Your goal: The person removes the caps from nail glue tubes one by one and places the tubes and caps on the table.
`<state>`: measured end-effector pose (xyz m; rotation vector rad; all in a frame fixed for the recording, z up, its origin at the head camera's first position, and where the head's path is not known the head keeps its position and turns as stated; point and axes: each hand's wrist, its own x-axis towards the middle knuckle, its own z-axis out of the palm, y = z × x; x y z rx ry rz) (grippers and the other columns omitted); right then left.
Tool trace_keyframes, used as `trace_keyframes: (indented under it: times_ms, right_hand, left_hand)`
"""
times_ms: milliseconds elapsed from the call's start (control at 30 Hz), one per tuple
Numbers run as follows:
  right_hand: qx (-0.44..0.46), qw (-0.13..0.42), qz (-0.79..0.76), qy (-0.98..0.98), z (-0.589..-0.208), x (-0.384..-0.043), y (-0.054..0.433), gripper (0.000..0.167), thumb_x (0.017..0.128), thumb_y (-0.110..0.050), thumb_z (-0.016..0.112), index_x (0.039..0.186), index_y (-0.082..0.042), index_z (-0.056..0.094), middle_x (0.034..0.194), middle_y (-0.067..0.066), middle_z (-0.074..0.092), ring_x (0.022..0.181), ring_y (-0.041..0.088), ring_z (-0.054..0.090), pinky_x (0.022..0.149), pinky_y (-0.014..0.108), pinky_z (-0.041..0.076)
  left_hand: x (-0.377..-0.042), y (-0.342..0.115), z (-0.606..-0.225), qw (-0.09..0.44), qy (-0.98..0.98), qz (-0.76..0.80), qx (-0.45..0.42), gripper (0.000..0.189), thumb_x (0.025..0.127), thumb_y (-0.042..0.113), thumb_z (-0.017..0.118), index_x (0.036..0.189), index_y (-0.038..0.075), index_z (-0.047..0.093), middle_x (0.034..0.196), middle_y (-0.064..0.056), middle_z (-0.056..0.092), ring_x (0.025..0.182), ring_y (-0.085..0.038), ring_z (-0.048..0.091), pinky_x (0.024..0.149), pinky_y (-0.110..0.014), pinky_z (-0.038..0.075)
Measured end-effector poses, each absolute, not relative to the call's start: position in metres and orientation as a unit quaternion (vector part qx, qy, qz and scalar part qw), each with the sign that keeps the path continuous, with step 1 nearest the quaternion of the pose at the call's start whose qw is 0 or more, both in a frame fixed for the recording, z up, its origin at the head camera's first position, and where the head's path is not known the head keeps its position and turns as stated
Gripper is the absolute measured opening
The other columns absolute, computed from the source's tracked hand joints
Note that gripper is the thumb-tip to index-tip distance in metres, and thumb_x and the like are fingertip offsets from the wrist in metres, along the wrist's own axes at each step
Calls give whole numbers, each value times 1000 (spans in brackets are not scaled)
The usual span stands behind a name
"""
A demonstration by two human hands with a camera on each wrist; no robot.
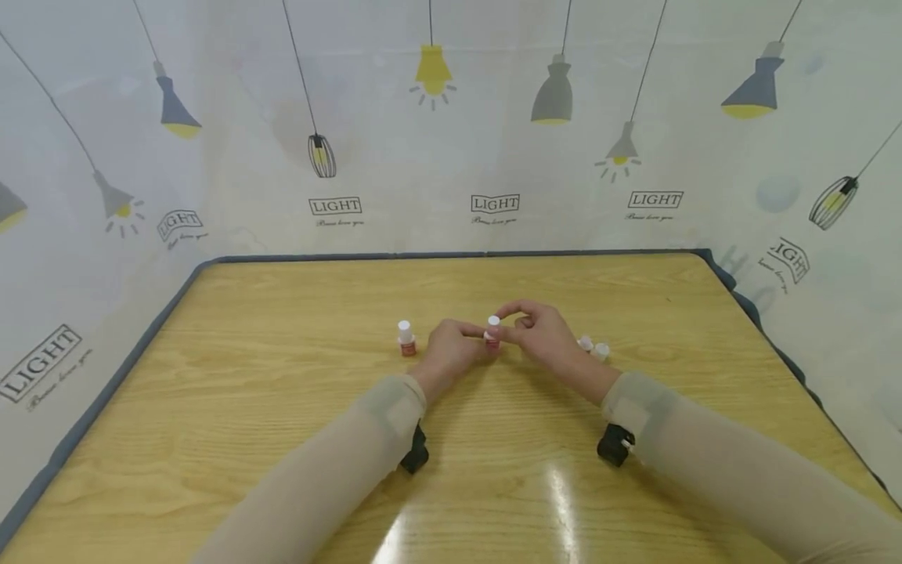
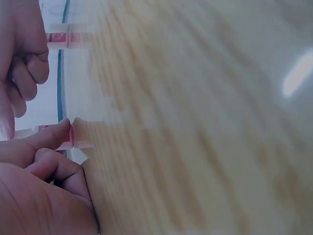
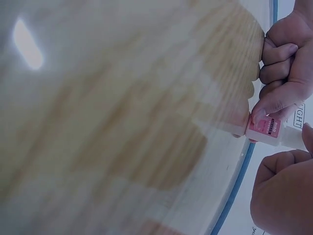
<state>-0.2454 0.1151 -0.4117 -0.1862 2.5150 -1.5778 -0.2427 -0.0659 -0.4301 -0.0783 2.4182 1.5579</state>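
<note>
A small white-capped bottle [image 1: 492,341] with a red-pink label stands upright on the table between my hands. My left hand [image 1: 452,349] grips its lower body from the left; the thumb lies over the label [image 3: 268,126] in the right wrist view. From the right, my right hand [image 1: 544,335] pinches the white cap [image 1: 494,321] with thumb and forefinger, its other fingers curled. The cap is partly hidden by these fingers in both wrist views. A matching bottle [image 1: 406,340] stands upright to the left of my left hand.
Beyond my right wrist are two more white-capped bottles, the nearer bottle [image 1: 600,351] and a bottle [image 1: 585,343] partly hidden by the hand. The wooden table [image 1: 282,407] ends in a dark edge against a lamp-patterned backdrop [image 1: 423,157].
</note>
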Motion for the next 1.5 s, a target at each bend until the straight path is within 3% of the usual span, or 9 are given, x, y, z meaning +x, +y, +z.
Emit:
trace_keyframes:
  times_ms: [267, 533, 667, 900, 1033, 1133, 1267, 1367, 1500]
  right_hand:
    - [-64, 78, -531, 841, -412, -243, 115, 28, 96, -30, 81, 119, -16, 72, 59, -6, 40, 49, 11, 30, 48, 25, 26]
    - [-72, 83, -528, 842, -411, -242, 114, 30, 93, -32, 85, 118, -19, 72, 58, -6, 38, 49, 12, 30, 47, 25, 26]
    - [-72, 80, -518, 848, -410, -244, 112, 26, 94, -30, 84, 116, -18, 73, 58, -6, 39, 49, 12, 31, 47, 25, 26]
    - [-79, 81, -510, 853, -408, -243, 110, 23, 96, -28, 82, 116, -17, 75, 59, -6, 40, 50, 12, 31, 48, 25, 26]
    - [-92, 80, -503, 856, -408, -242, 111, 25, 98, -28, 79, 120, -16, 77, 61, -5, 42, 53, 12, 32, 49, 25, 28]
    - [-101, 84, -501, 856, -408, -241, 113, 29, 100, -27, 77, 126, -14, 77, 62, -5, 41, 54, 12, 32, 50, 25, 28]
    - [-98, 97, -511, 848, -408, -240, 115, 35, 99, -27, 79, 131, -13, 73, 59, -5, 35, 51, 12, 27, 49, 25, 26]
    - [-90, 104, -520, 843, -408, -240, 115, 36, 97, -27, 80, 129, -13, 71, 58, -6, 34, 49, 11, 26, 47, 25, 25]
    - [-80, 105, -522, 843, -408, -242, 114, 31, 97, -27, 81, 122, -13, 70, 59, -6, 36, 49, 11, 27, 47, 25, 25]
  left_hand:
    - [-240, -72, -426, 141, 823, 550, -30, 23, 89, 19, 88, 112, 12, 85, 134, -6, 75, 133, -23, 60, 115, -45, 49]
    - [-236, -75, -420, 153, 826, 542, -5, 21, 91, 18, 86, 109, 9, 85, 128, -9, 78, 140, -30, 59, 122, -49, 43]
    - [-236, -76, -419, 152, 827, 542, 0, 21, 90, 17, 86, 108, 9, 85, 125, -9, 79, 135, -27, 61, 120, -46, 44]
    - [-237, -77, -418, 164, 828, 537, -6, 23, 89, 18, 88, 109, 9, 85, 126, -8, 79, 113, -22, 57, 99, -35, 44]
    - [-239, -77, -417, 177, 828, 532, -15, 23, 90, 18, 88, 111, 11, 85, 128, -6, 78, 107, -19, 55, 90, -30, 43]
    - [-239, -77, -416, 192, 824, 532, -26, 23, 90, 17, 87, 112, 12, 84, 128, -6, 78, 93, -18, 52, 77, -28, 40]
    - [-240, -76, -416, 195, 825, 530, -27, 23, 90, 17, 87, 112, 12, 84, 128, -6, 78, 93, -18, 52, 78, -29, 40]
    - [-240, -75, -417, 195, 823, 533, -22, 20, 91, 16, 86, 110, 12, 85, 127, -7, 78, 102, -19, 54, 82, -29, 40]
    - [-241, -75, -419, 200, 816, 542, -24, 18, 91, 13, 85, 109, 10, 85, 121, -7, 81, 88, -17, 52, 68, -27, 39]
